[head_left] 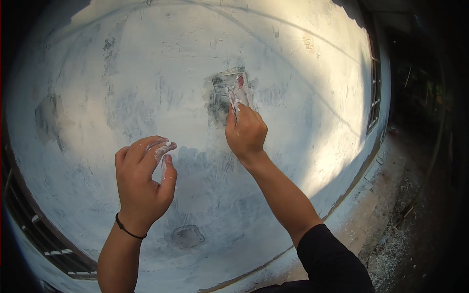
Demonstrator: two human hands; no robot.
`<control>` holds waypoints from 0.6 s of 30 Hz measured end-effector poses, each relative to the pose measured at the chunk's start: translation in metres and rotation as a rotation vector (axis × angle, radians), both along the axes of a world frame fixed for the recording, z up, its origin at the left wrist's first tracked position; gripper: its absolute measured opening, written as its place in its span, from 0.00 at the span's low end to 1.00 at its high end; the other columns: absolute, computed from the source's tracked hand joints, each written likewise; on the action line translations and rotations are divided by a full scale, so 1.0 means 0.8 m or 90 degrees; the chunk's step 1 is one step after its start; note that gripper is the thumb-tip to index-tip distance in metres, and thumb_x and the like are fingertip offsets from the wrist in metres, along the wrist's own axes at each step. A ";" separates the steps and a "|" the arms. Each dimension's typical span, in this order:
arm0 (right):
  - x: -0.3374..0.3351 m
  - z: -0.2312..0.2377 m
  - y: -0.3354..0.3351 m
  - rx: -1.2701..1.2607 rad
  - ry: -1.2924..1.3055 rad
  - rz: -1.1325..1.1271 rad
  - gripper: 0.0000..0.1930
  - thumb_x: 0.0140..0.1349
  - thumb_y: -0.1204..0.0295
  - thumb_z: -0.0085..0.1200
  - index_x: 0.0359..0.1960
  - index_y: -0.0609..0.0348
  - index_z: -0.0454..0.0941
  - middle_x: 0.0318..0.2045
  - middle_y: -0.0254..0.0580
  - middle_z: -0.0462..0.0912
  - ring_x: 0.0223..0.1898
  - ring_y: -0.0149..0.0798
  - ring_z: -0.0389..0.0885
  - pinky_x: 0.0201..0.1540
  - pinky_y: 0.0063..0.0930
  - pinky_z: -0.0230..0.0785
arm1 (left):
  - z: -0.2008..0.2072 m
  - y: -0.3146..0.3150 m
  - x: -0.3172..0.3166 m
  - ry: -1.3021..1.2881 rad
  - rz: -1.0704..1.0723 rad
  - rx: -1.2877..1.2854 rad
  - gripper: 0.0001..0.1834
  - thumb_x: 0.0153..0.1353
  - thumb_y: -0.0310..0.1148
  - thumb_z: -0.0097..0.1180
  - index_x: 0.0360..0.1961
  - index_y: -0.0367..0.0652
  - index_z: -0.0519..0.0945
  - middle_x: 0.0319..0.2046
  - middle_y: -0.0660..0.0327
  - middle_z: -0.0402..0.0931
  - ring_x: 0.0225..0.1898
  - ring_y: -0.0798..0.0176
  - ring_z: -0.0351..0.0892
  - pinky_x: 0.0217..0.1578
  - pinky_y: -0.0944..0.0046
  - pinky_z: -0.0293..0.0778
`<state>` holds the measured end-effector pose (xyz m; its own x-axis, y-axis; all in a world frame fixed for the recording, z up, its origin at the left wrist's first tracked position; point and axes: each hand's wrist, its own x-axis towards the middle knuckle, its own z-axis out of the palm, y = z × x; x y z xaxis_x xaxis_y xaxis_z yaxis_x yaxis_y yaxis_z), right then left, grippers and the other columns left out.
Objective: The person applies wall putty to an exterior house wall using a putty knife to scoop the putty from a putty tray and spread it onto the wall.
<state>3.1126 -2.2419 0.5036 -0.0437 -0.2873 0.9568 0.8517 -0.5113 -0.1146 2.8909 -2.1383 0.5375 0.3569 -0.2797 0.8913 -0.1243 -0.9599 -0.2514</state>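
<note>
My right hand (247, 133) is closed round a putty knife (236, 101) smeared with white paste, a reddish spot near its far end. The tool lies over a dark grey patch (218, 99) on the whitish wall (190, 73); whether its edge touches cannot be told. Lower and to the left, my left hand (144, 178) hovers in front of the wall with curled fingers, thumb apart from them. White paste coats its fingertips, and no tool shows in it. A dark band circles the left wrist.
Barred windows stand at the lower left (41, 234) and far right (375, 90). Another grey patch (49, 118) marks the wall at left, and a small squarish one (188, 236) lies low in the middle. Rough ground (386, 234) with pale debris runs along the wall's base at right.
</note>
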 end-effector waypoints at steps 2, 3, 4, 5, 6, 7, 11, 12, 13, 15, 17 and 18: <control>-0.009 -0.001 0.032 -0.006 -0.024 -0.031 0.07 0.48 0.77 0.59 0.30 0.63 0.77 0.22 0.42 0.76 0.22 0.41 0.74 0.23 0.30 0.69 | -0.002 0.011 -0.007 -0.001 0.002 -0.004 0.11 0.54 0.23 0.51 0.38 0.42 0.81 0.42 0.59 0.79 0.45 0.59 0.75 0.49 0.62 0.61; -0.017 -0.003 0.046 -0.005 -0.025 -0.033 0.07 0.48 0.77 0.59 0.30 0.63 0.77 0.22 0.42 0.76 0.22 0.41 0.74 0.23 0.30 0.69 | -0.003 0.017 -0.008 -0.019 0.003 0.011 0.11 0.53 0.24 0.52 0.37 0.42 0.81 0.41 0.59 0.79 0.44 0.60 0.76 0.48 0.61 0.61; -0.029 -0.006 0.060 -0.027 0.004 -0.004 0.08 0.49 0.77 0.59 0.32 0.64 0.77 0.23 0.43 0.77 0.24 0.43 0.75 0.25 0.33 0.69 | -0.004 0.023 -0.011 -0.037 0.008 0.025 0.11 0.51 0.25 0.54 0.37 0.41 0.81 0.40 0.59 0.79 0.42 0.61 0.76 0.46 0.61 0.61; -0.039 -0.007 0.070 -0.050 0.035 0.022 0.09 0.50 0.77 0.59 0.33 0.66 0.77 0.24 0.45 0.78 0.26 0.45 0.77 0.27 0.35 0.70 | -0.005 0.026 -0.013 -0.037 0.007 0.025 0.11 0.51 0.25 0.54 0.37 0.41 0.81 0.40 0.59 0.79 0.42 0.61 0.76 0.46 0.61 0.61; -0.049 -0.007 0.079 -0.050 0.036 0.020 0.09 0.50 0.77 0.59 0.33 0.66 0.77 0.24 0.45 0.78 0.26 0.45 0.77 0.27 0.35 0.70 | -0.006 0.028 -0.013 -0.032 0.010 0.017 0.11 0.52 0.25 0.53 0.38 0.42 0.81 0.40 0.59 0.79 0.43 0.61 0.76 0.47 0.61 0.61; -0.059 -0.005 0.087 -0.052 0.025 0.046 0.09 0.50 0.77 0.59 0.33 0.66 0.77 0.24 0.45 0.78 0.26 0.45 0.77 0.26 0.34 0.70 | -0.006 0.029 -0.014 -0.027 0.015 0.008 0.11 0.52 0.25 0.53 0.38 0.42 0.81 0.40 0.59 0.79 0.43 0.61 0.76 0.47 0.61 0.61; -0.078 0.001 0.068 -0.034 0.000 0.107 0.05 0.52 0.77 0.58 0.30 0.65 0.76 0.22 0.45 0.78 0.24 0.43 0.77 0.25 0.31 0.69 | -0.006 0.030 -0.013 -0.023 0.013 0.005 0.11 0.52 0.25 0.53 0.38 0.42 0.80 0.41 0.59 0.78 0.43 0.61 0.76 0.47 0.61 0.61; -0.077 0.003 0.055 -0.033 0.001 0.107 0.05 0.52 0.77 0.58 0.30 0.65 0.76 0.22 0.45 0.78 0.24 0.43 0.77 0.25 0.31 0.69 | -0.005 0.027 -0.012 -0.022 0.009 0.006 0.11 0.52 0.25 0.53 0.38 0.42 0.80 0.41 0.59 0.79 0.43 0.61 0.76 0.47 0.61 0.61; -0.073 0.006 0.037 0.008 0.010 0.173 0.05 0.53 0.77 0.57 0.29 0.65 0.76 0.20 0.44 0.77 0.21 0.41 0.75 0.23 0.31 0.68 | -0.004 0.025 -0.012 -0.022 0.009 0.008 0.11 0.52 0.25 0.53 0.38 0.42 0.81 0.41 0.59 0.79 0.43 0.61 0.76 0.47 0.61 0.61; -0.062 0.011 -0.002 0.056 0.088 0.309 0.06 0.56 0.75 0.56 0.27 0.66 0.75 0.16 0.45 0.75 0.17 0.41 0.73 0.21 0.31 0.65 | -0.001 0.014 -0.009 -0.013 0.010 0.002 0.11 0.54 0.25 0.52 0.38 0.42 0.81 0.42 0.58 0.79 0.45 0.60 0.75 0.48 0.62 0.61; -0.042 0.019 -0.035 0.067 0.156 0.378 0.07 0.58 0.74 0.56 0.27 0.66 0.75 0.14 0.46 0.74 0.17 0.41 0.73 0.21 0.31 0.63 | 0.002 -0.003 0.001 -0.004 0.007 -0.002 0.11 0.56 0.24 0.51 0.38 0.42 0.82 0.42 0.58 0.79 0.47 0.59 0.74 0.49 0.62 0.62; -0.025 0.023 -0.044 0.100 0.183 0.358 0.08 0.58 0.72 0.57 0.26 0.66 0.75 0.13 0.46 0.74 0.17 0.43 0.73 0.22 0.32 0.63 | 0.004 -0.011 0.007 0.000 -0.004 -0.001 0.11 0.55 0.24 0.51 0.38 0.42 0.82 0.42 0.58 0.79 0.46 0.59 0.75 0.49 0.62 0.62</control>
<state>3.0927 -2.2773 0.5221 0.4055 -0.3292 0.8528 0.9088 0.0449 -0.4148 2.8961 -2.1473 0.5407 0.3548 -0.2800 0.8920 -0.1300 -0.9596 -0.2495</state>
